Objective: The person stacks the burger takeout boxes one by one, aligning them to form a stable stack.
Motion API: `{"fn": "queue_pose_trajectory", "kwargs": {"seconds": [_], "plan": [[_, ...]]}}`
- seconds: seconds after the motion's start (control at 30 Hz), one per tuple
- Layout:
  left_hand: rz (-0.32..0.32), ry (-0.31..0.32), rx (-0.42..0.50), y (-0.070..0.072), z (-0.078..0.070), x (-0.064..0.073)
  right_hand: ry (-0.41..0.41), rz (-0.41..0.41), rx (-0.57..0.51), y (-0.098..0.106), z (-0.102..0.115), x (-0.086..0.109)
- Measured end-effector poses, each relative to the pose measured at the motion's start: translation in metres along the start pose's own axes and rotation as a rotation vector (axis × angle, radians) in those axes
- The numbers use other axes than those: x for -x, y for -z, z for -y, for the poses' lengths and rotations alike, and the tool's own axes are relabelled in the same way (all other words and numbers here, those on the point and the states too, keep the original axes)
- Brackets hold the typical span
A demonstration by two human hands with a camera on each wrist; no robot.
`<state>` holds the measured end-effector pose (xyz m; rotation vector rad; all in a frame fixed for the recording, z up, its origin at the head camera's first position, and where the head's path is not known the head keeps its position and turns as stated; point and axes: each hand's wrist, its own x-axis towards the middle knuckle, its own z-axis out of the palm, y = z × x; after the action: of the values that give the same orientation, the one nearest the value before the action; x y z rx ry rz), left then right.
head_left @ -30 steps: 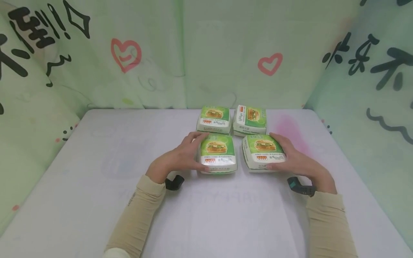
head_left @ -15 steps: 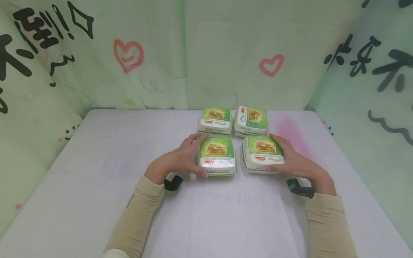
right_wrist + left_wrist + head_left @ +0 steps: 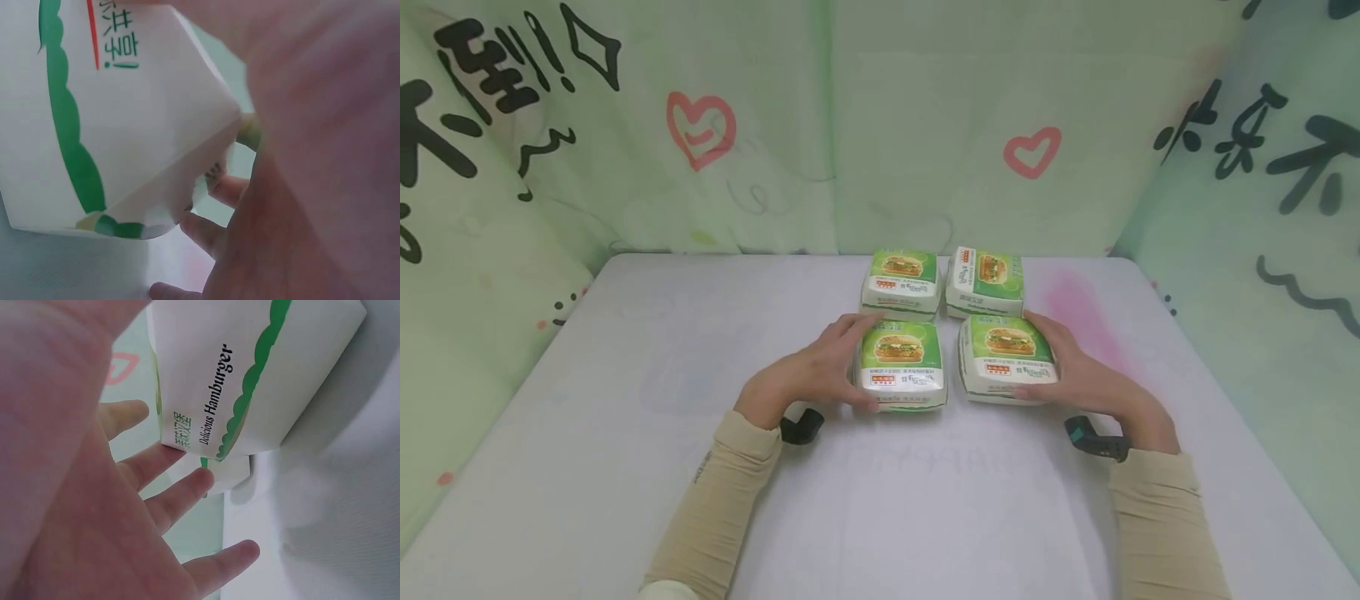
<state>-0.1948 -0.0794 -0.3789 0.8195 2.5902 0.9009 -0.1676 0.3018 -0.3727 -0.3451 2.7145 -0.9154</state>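
Two white-and-green hamburger boxes stand side by side in the front row, a narrow gap between them. My left hand (image 3: 816, 367) holds the left front box (image 3: 900, 367) at its left side, thumb at the near corner and fingertips at the far one. In the left wrist view its fingers (image 3: 181, 494) are spread, some right at the box corner. The right front box (image 3: 1006, 360) is gripped by my right hand (image 3: 1086, 375) from the right, thumb along its near face. In the right wrist view the fingertips reach round the box's far side (image 3: 150, 106).
Behind them stand two more hamburger boxes, the back left box (image 3: 901, 283) and the back right box (image 3: 985, 282), the latter printed sideways. All are on a white-covered table (image 3: 887, 517). A green cloth backdrop (image 3: 895, 125) hangs behind the table's far edge.
The right front box has shifted slightly left with my right hand. The left front box and my left hand have also moved a little left. The back boxes stay put.
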Motion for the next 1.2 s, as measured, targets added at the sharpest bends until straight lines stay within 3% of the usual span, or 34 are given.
{"fn": "queue_pose_trajectory", "kwargs": {"seconds": [0.23,0.6,1.2], "plan": [[0.01,0.012,0.013,0.001,-0.003,0.0,0.006,0.009,-0.029,0.001,0.002,0.002],[0.014,0.016,0.028,0.0,-0.004,-0.001,0.043,-0.074,-0.07,0.003,0.003,0.0],[0.021,0.021,0.023,0.0,-0.004,0.0,0.064,-0.144,-0.153,0.007,0.021,0.003]]}}
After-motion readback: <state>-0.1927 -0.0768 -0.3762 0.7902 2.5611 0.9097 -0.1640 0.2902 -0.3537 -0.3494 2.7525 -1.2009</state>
